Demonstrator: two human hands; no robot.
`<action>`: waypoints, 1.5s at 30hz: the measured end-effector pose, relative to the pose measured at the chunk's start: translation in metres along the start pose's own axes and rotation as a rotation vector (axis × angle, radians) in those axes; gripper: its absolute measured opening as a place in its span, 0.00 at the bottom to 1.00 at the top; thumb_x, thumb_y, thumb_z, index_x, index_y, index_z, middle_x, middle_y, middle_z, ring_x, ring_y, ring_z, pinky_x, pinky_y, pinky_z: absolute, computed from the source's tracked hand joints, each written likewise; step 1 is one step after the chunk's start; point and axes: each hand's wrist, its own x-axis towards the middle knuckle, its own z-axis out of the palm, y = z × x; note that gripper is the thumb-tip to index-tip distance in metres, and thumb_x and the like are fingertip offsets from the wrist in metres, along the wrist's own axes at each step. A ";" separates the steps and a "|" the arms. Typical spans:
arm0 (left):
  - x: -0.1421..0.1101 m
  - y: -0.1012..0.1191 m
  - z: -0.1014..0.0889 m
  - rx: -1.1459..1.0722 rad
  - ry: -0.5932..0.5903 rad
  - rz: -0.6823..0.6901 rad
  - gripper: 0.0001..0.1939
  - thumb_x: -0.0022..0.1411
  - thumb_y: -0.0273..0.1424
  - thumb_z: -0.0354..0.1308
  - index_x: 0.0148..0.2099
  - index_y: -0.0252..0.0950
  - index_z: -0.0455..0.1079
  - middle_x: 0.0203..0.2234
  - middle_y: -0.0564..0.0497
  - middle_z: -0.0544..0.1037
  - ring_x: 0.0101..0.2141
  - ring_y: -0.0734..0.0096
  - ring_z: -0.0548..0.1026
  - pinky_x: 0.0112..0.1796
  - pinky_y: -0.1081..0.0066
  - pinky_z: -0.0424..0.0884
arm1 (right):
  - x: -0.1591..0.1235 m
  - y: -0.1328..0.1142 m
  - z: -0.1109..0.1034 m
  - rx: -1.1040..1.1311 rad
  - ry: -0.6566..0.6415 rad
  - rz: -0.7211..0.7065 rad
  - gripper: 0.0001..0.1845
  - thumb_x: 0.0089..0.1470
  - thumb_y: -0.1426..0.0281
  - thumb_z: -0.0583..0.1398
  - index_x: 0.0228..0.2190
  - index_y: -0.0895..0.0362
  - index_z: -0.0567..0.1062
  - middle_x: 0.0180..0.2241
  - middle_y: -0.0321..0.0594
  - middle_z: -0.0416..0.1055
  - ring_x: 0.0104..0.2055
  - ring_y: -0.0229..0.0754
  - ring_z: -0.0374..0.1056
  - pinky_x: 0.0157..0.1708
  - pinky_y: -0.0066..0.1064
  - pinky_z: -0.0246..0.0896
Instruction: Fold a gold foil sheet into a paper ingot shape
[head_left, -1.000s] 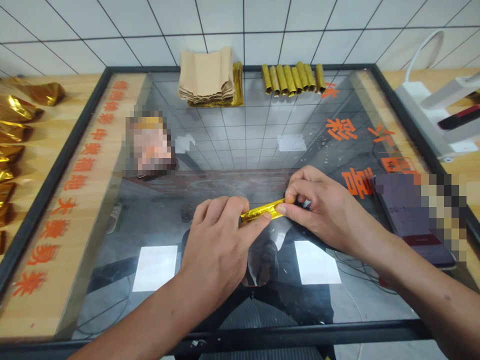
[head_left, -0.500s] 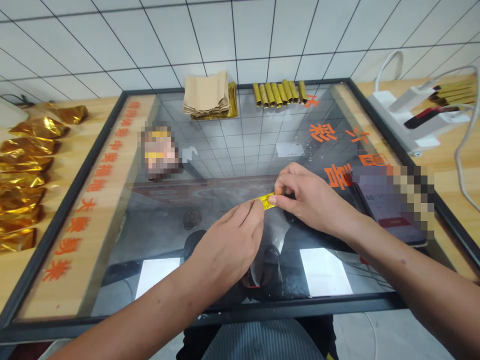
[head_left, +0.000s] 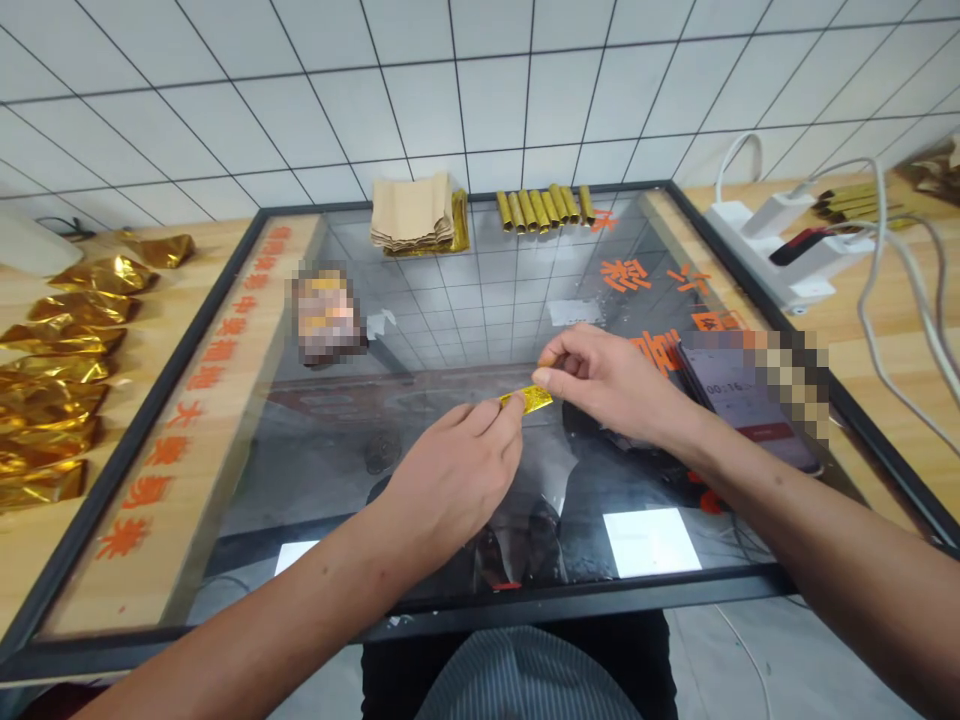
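A small gold foil roll (head_left: 537, 401) lies low over the middle of the glass tabletop (head_left: 450, 350), its left part hidden under my fingers. My left hand (head_left: 469, 465) is closed over that left end, palm down, fingertips pressed on the foil. My right hand (head_left: 600, 382) pinches with thumb and forefinger at the roll's upper right edge; the exact contact is too small to see. Several finished-looking gold tubes (head_left: 541, 210) stand in a row at the far edge. Beside them is a stack of brown paper sheets (head_left: 411, 212) on gold foil sheets (head_left: 460, 222).
Folded gold foil pieces (head_left: 60, 400) line the wooden surface at left. A phone (head_left: 739, 400) lies on the glass at right, near a white power strip (head_left: 772, 255) with cables. A blurred packet (head_left: 326, 315) sits left of centre. A black frame (head_left: 202, 360) edges the glass.
The view has tilted up and shifted. My left hand has slid over more of the roll, and less gold shows. My right fingers have shifted from its right end to its upper edge.
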 end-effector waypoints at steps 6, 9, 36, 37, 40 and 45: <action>-0.004 -0.005 0.005 -0.014 0.068 0.020 0.24 0.73 0.19 0.46 0.65 0.22 0.72 0.68 0.35 0.74 0.59 0.54 0.77 0.53 0.59 0.77 | -0.003 -0.003 0.012 -0.153 -0.008 -0.043 0.04 0.65 0.68 0.66 0.40 0.55 0.78 0.41 0.39 0.71 0.38 0.41 0.68 0.43 0.36 0.65; -0.006 -0.005 0.008 -0.026 0.096 0.006 0.24 0.74 0.19 0.45 0.66 0.23 0.71 0.68 0.37 0.74 0.59 0.56 0.77 0.54 0.60 0.77 | -0.002 0.002 0.010 -0.127 0.012 -0.043 0.03 0.66 0.72 0.62 0.37 0.55 0.77 0.38 0.38 0.72 0.34 0.39 0.68 0.39 0.34 0.66; -0.061 0.014 -0.001 -0.200 0.221 -0.334 0.26 0.72 0.18 0.47 0.65 0.32 0.75 0.69 0.40 0.73 0.68 0.56 0.74 0.68 0.49 0.70 | -0.045 -0.015 0.021 -0.625 -0.045 -0.595 0.27 0.64 0.84 0.56 0.61 0.65 0.79 0.64 0.58 0.75 0.62 0.58 0.78 0.62 0.53 0.77; -0.057 0.016 -0.002 -0.203 0.245 -0.318 0.25 0.73 0.19 0.47 0.65 0.32 0.75 0.69 0.40 0.74 0.68 0.56 0.73 0.68 0.50 0.70 | -0.045 -0.015 0.021 -0.626 -0.042 -0.594 0.27 0.64 0.84 0.57 0.61 0.64 0.79 0.64 0.57 0.75 0.62 0.57 0.78 0.62 0.52 0.77; -0.045 0.018 -0.001 -0.184 0.241 -0.260 0.24 0.76 0.20 0.46 0.67 0.31 0.74 0.69 0.41 0.75 0.69 0.58 0.72 0.70 0.54 0.67 | -0.044 -0.014 0.020 -0.641 -0.032 -0.597 0.27 0.65 0.83 0.57 0.61 0.60 0.79 0.63 0.54 0.77 0.61 0.55 0.78 0.63 0.51 0.76; -0.039 0.012 0.007 -0.155 0.138 -0.321 0.23 0.79 0.25 0.46 0.69 0.34 0.72 0.68 0.45 0.75 0.67 0.59 0.74 0.69 0.53 0.66 | -0.044 -0.012 0.022 -0.681 -0.030 -0.605 0.25 0.66 0.83 0.57 0.61 0.64 0.78 0.63 0.57 0.76 0.62 0.56 0.78 0.62 0.51 0.76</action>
